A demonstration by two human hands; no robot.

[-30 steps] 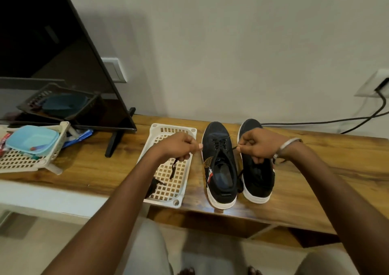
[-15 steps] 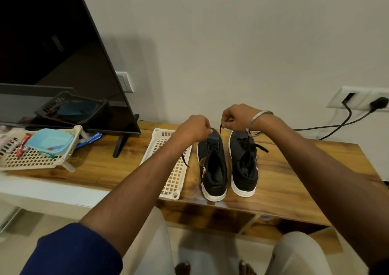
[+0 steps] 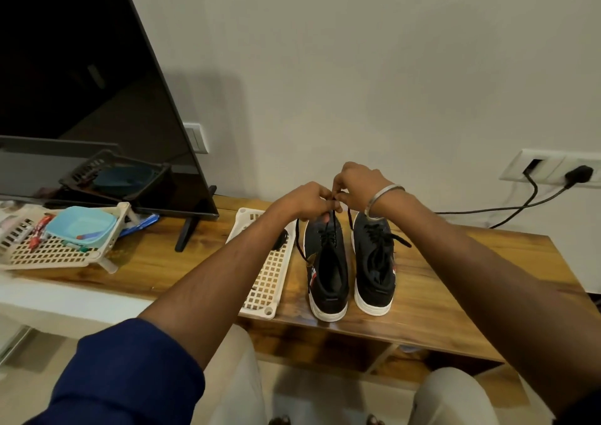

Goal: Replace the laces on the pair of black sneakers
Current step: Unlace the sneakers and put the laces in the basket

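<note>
You pinch both ends of the black lace [image 3: 332,221] together above the left sneaker [image 3: 327,262] on the worktop [image 3: 439,294], left hand [image 3: 309,201] and right hand [image 3: 356,180] raised, probably to even the lengths.

Soft, even indoor light, moderately bright, no harsh highlights. TV screen [image 3: 81,99] casts a broad faint shadow on the wall [image 3: 357,66] to its right & mirrors the basket [image 3: 48,252] below it. Mild sheen on the wood surface [image 3: 455,294] near the front edge. Wide-angle bending at frame edges: TV edge leans, forearms stretch. Focus fairly sharp mid-frame, slightly soft overall
</note>
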